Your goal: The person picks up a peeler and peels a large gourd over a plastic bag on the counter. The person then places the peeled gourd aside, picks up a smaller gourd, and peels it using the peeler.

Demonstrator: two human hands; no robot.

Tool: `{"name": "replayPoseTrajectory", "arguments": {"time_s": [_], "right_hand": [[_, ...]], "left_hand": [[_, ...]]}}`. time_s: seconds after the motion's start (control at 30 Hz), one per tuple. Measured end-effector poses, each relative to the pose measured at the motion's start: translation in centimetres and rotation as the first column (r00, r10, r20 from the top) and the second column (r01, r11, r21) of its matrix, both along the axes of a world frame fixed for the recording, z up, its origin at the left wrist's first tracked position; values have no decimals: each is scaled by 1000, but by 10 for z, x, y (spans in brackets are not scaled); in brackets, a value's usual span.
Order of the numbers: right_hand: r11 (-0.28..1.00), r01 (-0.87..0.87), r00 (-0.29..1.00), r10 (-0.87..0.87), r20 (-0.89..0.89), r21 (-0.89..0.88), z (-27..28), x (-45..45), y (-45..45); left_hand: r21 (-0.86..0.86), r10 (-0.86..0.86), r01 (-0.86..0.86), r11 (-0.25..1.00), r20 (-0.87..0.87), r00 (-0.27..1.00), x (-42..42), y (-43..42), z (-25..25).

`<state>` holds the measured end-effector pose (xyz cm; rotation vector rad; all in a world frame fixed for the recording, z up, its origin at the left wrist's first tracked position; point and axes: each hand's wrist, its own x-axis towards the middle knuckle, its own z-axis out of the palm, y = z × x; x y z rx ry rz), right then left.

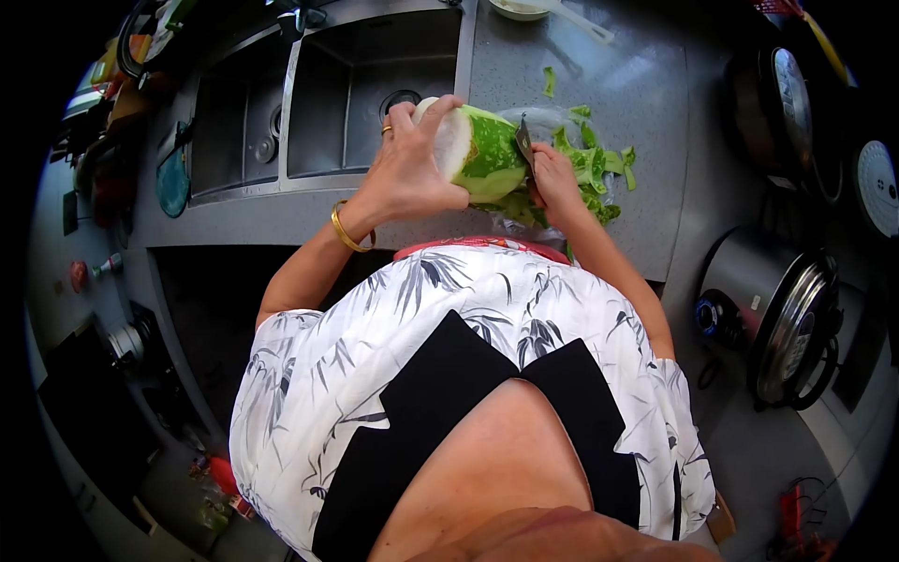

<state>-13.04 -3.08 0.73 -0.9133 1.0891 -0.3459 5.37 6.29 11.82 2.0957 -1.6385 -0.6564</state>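
A thick piece of green-skinned melon (491,159) with a white cut end lies tilted between my hands, near the sink's right edge. My left hand (417,159) is wrapped round its white end, thumb below and fingers above. At the melon's right end, my right hand (554,180) is closed on a knife or peeler (524,140), whose dark metal blade is against the green skin. Part of the handle is hidden by the fingers. Green peelings (590,164) are heaped on the counter right of and below the melon, partly over clear plastic.
A double steel sink (323,103) is at the upper left of the grey counter (646,94). A bowl (518,7) with a white utensil is at the top. Dark round appliances and a steel cooker (749,290) stand at the right.
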Motion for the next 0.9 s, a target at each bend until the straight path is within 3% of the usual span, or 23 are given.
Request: {"name": "replayPoseTrajectory", "arguments": {"time_s": [0.17, 0.3, 0.33, 0.43, 0.53, 0.63, 0.73, 0.83, 0.9], "right_hand": [[964, -92, 983, 47, -179, -251, 1, 0, -6], [795, -111, 978, -18, -207, -596, 5, -26, -29], [732, -108, 978, -41, -203, -673, 10, -31, -33], [466, -335, 924, -5, -382, -819, 39, -40, -41], [170, -316, 946, -12, -323, -933, 67, -27, -40], [-154, -329, 944, -40, -327, -932, 74, -18, -48], [-227, -339, 940, -38, -339, -913, 75, -11, -53], [-223, -332, 943, -60, -327, -916, 75, -6, -50], [-156, -296, 954, -10, -298, -942, 63, -5, -50]], "left_hand": [[-3, -48, 49, 999, 89, 995, -7, -4, -8], [30, -60, 57, 998, 105, 993, -11, -12, -6], [24, -66, 64, 998, 107, 992, -10, -14, -8], [37, -91, 87, 996, 113, 989, -7, -21, -9], [103, -109, 95, 990, 140, 984, -9, -29, 1], [125, -130, 104, 987, 225, 966, -15, -35, 6], [123, -169, 140, 982, 275, 946, -16, -40, 5], [158, -197, 160, 974, 256, 946, -17, -45, 7], [168, -234, 192, 967, 288, 929, -18, -47, 10]]}}
